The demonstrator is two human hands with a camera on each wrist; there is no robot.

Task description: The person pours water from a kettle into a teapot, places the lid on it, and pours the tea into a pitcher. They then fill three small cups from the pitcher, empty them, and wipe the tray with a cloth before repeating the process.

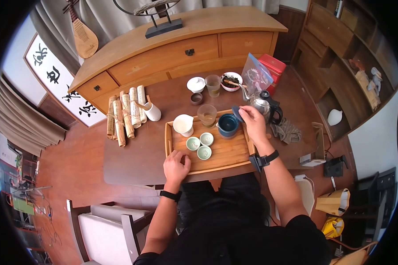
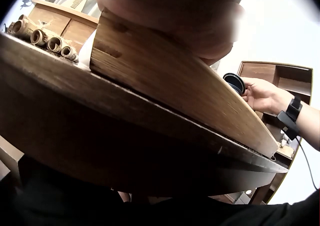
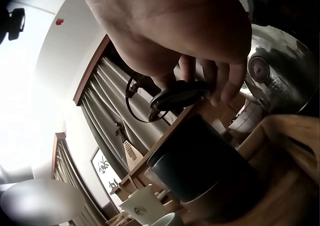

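My right hand (image 1: pixel 253 123) pinches a dark round lid (image 3: pixel 180 96) by the fingertips, tilted above the dark blue teapot (image 1: pixel 228 130). The pot's mouth is uncovered, and it stands at the right of the wooden tray (image 1: pixel 227 160). My left hand (image 1: pixel 177 167) rests on the tray's near left edge, holding nothing; its fingertips are partly hidden in the left wrist view. Close by it are three small pale green cups (image 1: pixel 192 143) inside the tray. A white pitcher (image 1: pixel 183 128) and a glass cup (image 1: pixel 207 116) stand behind them.
A steel kettle (image 1: pixel 257 102) is just right of the teapot, with a grey cloth (image 1: pixel 288 131) beside it. Behind the tray are a white lidded bowl (image 1: pixel 196 84), another glass (image 1: pixel 213 85) and a bowl of dark leaves (image 1: pixel 231 87). Bamboo scrolls (image 1: pixel 118 121) lie left.
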